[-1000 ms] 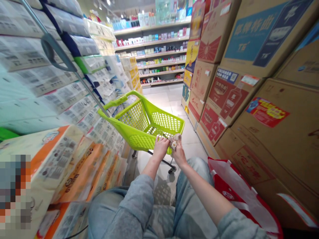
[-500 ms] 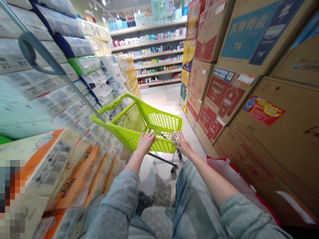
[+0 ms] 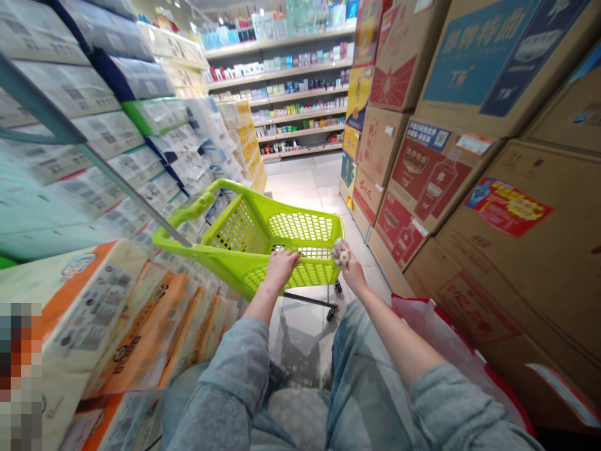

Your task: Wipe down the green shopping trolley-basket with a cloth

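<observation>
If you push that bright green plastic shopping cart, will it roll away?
The bright green plastic shopping cart would probably roll easily: small black wheels sit under it on smooth tiles. It looks light; its mesh basket shows nothing inside. The left hand grips its rim, likely steadying it; the right hand holds a crumpled pale cloth.

A narrow shop aisle is shown. Pale floor tiles point(image 3: 305, 181) are seen at centre. Cardboard boxes point(image 3: 469, 94) are stacked along the right, wrapped tissue packs point(image 3: 107, 131) along the left. Stocked shelves point(image 3: 291, 81) are brightly lit at upper centre.
</observation>
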Demonstrator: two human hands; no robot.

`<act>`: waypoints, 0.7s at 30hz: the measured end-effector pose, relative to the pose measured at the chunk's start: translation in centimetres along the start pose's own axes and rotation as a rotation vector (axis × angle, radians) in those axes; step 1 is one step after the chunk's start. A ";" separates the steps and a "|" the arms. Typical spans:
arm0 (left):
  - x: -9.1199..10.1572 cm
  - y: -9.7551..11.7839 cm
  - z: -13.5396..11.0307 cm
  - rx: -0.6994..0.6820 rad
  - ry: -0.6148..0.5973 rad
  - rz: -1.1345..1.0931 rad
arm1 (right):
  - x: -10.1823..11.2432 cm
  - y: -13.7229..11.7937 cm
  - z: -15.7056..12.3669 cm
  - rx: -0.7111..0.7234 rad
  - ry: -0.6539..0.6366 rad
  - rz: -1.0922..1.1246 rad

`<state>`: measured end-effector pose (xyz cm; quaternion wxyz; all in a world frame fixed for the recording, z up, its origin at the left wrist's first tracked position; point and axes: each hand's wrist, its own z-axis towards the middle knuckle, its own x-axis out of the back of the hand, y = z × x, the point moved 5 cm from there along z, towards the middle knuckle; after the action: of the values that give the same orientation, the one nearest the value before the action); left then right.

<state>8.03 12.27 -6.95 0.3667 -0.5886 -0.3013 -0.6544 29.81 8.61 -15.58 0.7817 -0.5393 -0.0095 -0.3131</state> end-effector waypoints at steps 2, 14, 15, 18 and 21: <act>0.1 0.3 -0.2 0.012 -0.001 -0.012 | -0.5 -0.7 -1.0 -0.024 0.087 -0.009; 0.2 0.6 -0.6 0.034 0.030 -0.019 | -1.5 -3.7 -7.4 -0.050 0.066 -0.007; 0.3 0.6 -0.6 0.035 0.034 -0.014 | -1.3 -3.3 -7.9 -0.085 0.073 0.016; 0.3 0.6 -0.7 0.045 0.036 0.007 | -0.5 -1.2 -9.2 -0.285 0.183 0.074; 0.3 0.8 -0.7 0.049 0.047 0.017 | 0.2 -0.4 -9.0 -0.386 0.288 0.142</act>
<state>8.30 11.17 -6.78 0.3936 -0.5663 -0.3035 -0.6575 26.86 0.77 -18.98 0.6776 -0.6277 0.1997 -0.3269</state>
